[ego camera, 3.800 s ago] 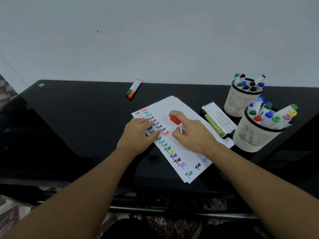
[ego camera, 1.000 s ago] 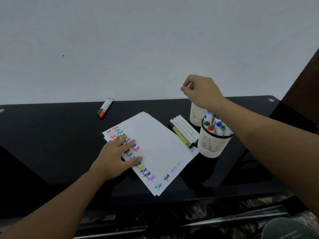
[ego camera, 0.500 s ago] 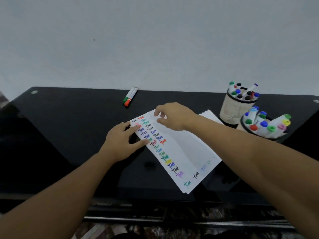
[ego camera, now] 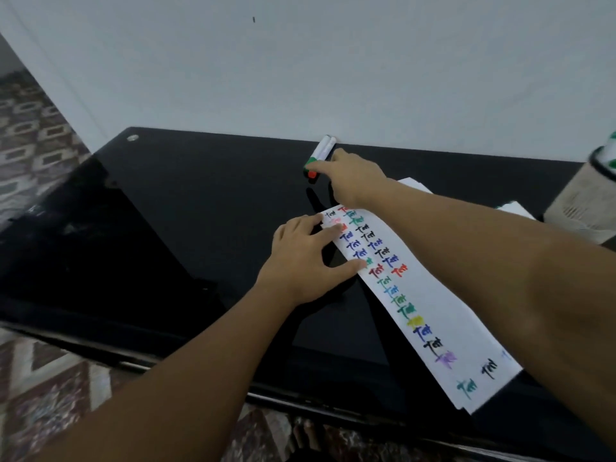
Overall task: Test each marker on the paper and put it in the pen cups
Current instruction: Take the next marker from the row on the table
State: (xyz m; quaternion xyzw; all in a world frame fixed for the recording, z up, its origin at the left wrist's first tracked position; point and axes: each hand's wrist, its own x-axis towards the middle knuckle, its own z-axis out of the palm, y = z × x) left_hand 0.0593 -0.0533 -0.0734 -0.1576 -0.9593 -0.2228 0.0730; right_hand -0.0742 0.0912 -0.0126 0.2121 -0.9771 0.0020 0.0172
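Markers [ego camera: 320,156], two side by side, lie near the tabletop's [ego camera: 200,211] far edge, against the wall. Right hand [ego camera: 353,178] reaches over them, fingers extended and touching the caps, not yet closed; a careless pinch could roll one away. Left hand [ego camera: 305,261] lies flat, pressing the paper [ego camera: 433,295].

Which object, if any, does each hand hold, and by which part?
Nothing is clearly held. The left hand presses flat on the paper's left edge. The right hand touches the two markers near their caps; no grip shows.
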